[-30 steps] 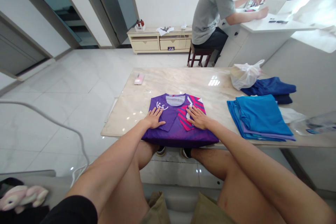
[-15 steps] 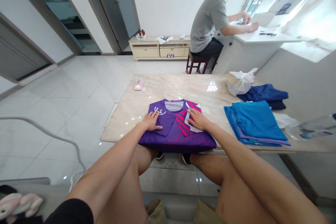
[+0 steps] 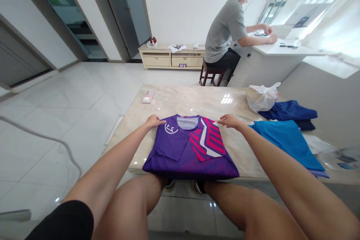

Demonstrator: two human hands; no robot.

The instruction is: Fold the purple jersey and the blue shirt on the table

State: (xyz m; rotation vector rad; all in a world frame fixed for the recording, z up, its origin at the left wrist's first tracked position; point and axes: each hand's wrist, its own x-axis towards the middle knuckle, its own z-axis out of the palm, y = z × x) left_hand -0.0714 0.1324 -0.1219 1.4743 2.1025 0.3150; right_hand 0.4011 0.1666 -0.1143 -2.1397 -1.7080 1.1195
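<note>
A purple T-shirt [image 3: 171,146] with a white logo and pink-and-white stripes lies in front of me, its sleeves folded inward over the chest. The grey inside of its collar faces up, and its lower part hangs at the near table edge. My left hand [image 3: 154,121] pinches the shoulder corner on the left. Over at the opposite shoulder, my right hand [image 3: 229,121] has its thumb and fingers closed at the corner of the fabric.
Folded blue clothes [image 3: 289,142] lie on the marble-look table [image 3: 182,99] at right. Behind them are a white plastic bag [image 3: 263,97], dark blue clothes [image 3: 295,110] and a clear bottle [image 3: 345,157]. A pink phone-like item [image 3: 147,96] lies far left. A person [image 3: 225,30] sits beyond.
Both hands have gone from lying flat on the T-shirt's front to its two shoulder corners, spreading apart and away from me. The shirt's front now shows more fully.
</note>
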